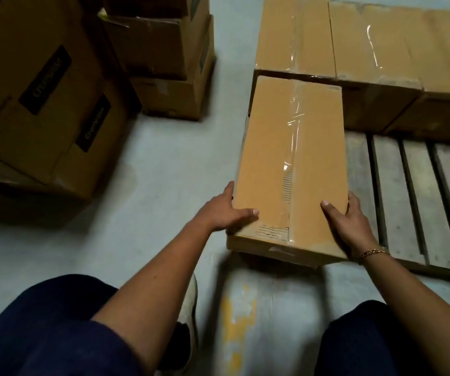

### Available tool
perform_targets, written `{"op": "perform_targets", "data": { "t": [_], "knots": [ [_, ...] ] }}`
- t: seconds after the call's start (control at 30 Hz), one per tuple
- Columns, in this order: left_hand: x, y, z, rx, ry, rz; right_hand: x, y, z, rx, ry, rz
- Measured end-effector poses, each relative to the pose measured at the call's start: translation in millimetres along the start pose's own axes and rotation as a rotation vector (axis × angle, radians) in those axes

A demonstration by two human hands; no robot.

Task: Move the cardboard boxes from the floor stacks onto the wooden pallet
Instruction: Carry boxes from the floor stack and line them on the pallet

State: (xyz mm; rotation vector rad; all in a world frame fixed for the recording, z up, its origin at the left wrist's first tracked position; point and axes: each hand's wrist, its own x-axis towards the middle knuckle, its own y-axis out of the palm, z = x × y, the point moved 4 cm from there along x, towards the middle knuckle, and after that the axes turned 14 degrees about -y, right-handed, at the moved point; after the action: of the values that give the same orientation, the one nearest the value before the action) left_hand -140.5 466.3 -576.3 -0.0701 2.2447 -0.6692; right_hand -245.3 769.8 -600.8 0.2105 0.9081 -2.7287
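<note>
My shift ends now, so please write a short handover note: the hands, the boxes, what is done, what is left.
Left hand and right hand both grip the near end of the long box, thumbs on top.
It lies along the left edge of the wooden pallet, far end against the loaded boxes.
Done: back row loaded, this box nearly placed.
Left: let go, then bring the floor stacks.

The person crouches, knees apart, both bare arms stretched forward and down between them. The left grip (226, 210) clasps the near left corner of the cardboard box (291, 158), thumb flat on top, fingers along the side. The right grip (351, 221) takes the near right corner, thumb on top, fingers wrapped round the edge. A chain bracelet (372, 252) circles the right wrist.
</note>
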Motion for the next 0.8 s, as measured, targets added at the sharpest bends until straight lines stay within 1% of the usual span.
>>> {"op": "perform_targets", "data": {
  "t": [0.03,0.1,0.2,0.27,0.37,0.43,0.53,0.67,0.8],
  "knots": [
    [2,-5,0,-0.012,-0.021,0.016,-4,-1,0,-0.009,-0.016,0.014],
    [4,-6,8,-0.144,-0.097,-0.003,-14,-2,0,-0.025,-0.018,0.039],
    [-4,18,31,-0.398,-0.234,-0.117,-30,-2,-8,0.020,0.006,0.037],
    [-6,44,45,-0.516,-0.288,-0.092,-38,-2,-19,0.086,0.060,0.033],
    [1,60,45,-0.632,-0.281,-0.061,-44,2,-27,0.178,0.136,0.069],
    [7,57,38,-0.661,-0.267,-0.083,-45,5,-24,0.234,0.156,0.065],
    [13,55,33,-0.629,-0.226,-0.094,-43,9,-19,0.315,0.162,0.021],
    [9,55,29,-0.600,-0.171,-0.098,-41,13,-21,0.320,0.140,-0.081],
    [9,55,31,-0.623,-0.141,-0.091,-41,16,-21,0.330,0.101,-0.103]
  ]
}}
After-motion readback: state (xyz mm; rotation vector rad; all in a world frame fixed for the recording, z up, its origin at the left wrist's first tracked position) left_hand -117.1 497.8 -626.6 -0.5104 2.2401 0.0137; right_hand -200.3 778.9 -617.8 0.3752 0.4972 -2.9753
